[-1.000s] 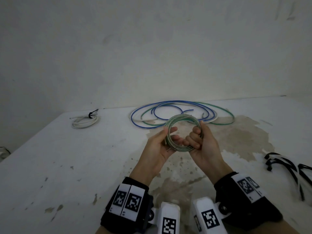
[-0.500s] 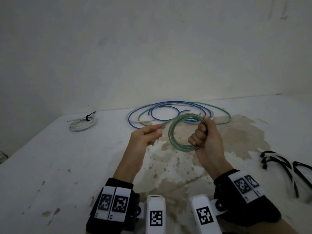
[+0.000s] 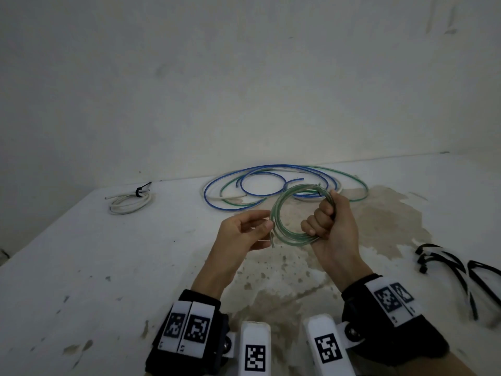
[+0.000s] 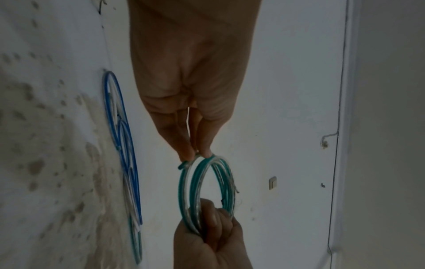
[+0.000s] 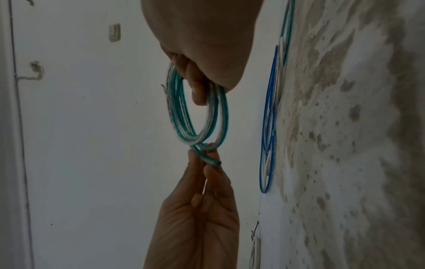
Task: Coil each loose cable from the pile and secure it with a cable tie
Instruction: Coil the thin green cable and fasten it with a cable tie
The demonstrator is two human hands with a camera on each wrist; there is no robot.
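A green and clear cable is wound into a small coil (image 3: 282, 213) held upright above the table. My right hand (image 3: 325, 221) grips the coil's right side in a fist, seen close in the right wrist view (image 5: 200, 76). My left hand (image 3: 260, 226) pinches the cable's loose end at the coil's left edge between thumb and fingertips (image 4: 195, 154). The coil (image 4: 204, 187) shows several turns, and its cut end sticks out by the left fingertips (image 5: 214, 162). Behind the hands lies the pile of loose blue, green and white cables (image 3: 271, 185).
A white cable coil (image 3: 130, 202) bound with a black tie sits at the far left of the table. Black cable ties (image 3: 455, 270) lie at the right edge. The white table (image 3: 81, 267) is stained brown in its middle, and a wall stands behind it.
The left hand let go of the coil's near side, drew the loose end out to the left, then brought it back to the coil's left edge. The right hand kept its grip.
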